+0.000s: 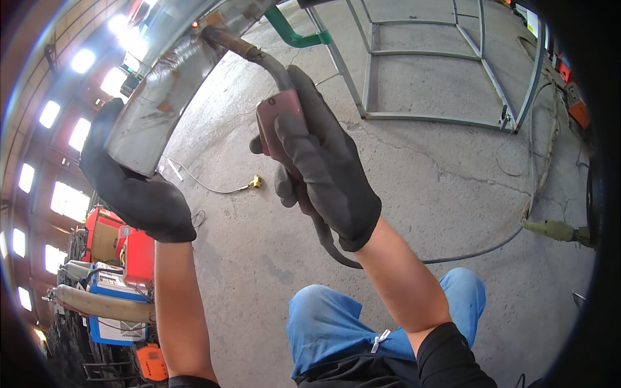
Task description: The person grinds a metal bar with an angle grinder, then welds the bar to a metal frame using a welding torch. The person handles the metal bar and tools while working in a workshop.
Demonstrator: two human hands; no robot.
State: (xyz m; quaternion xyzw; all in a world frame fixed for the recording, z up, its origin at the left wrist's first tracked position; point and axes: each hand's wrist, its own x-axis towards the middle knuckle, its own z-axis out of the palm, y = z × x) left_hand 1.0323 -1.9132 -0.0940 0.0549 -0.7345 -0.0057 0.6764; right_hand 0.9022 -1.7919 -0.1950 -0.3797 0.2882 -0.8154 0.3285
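Note:
My right hand [326, 155], in a dark grey glove, is closed round the dark red handle of a welding torch [279, 129]. The torch's grey bent neck runs up and left, and its brown, worn nozzle [229, 44] is at the surface of a grey metal piece [152, 110]. A tiny orange glow shows near the nozzle. My left hand [132, 187], gloved too, wraps round the lower end of that metal piece, with some fingers hidden behind it. Brownish stains and shiny streaks mark the metal, which continues past the top edge. The torch's cable trails below my right hand.
A thin metal frame [427, 118] stands on the concrete floor [259, 271] at the far right, near a green bent part [294, 32]. The torch cable [472, 254] curves right. A hose with a brass fitting [255, 182] lies ahead. Gas cylinders [103, 304] and red machines [138, 252] stand left.

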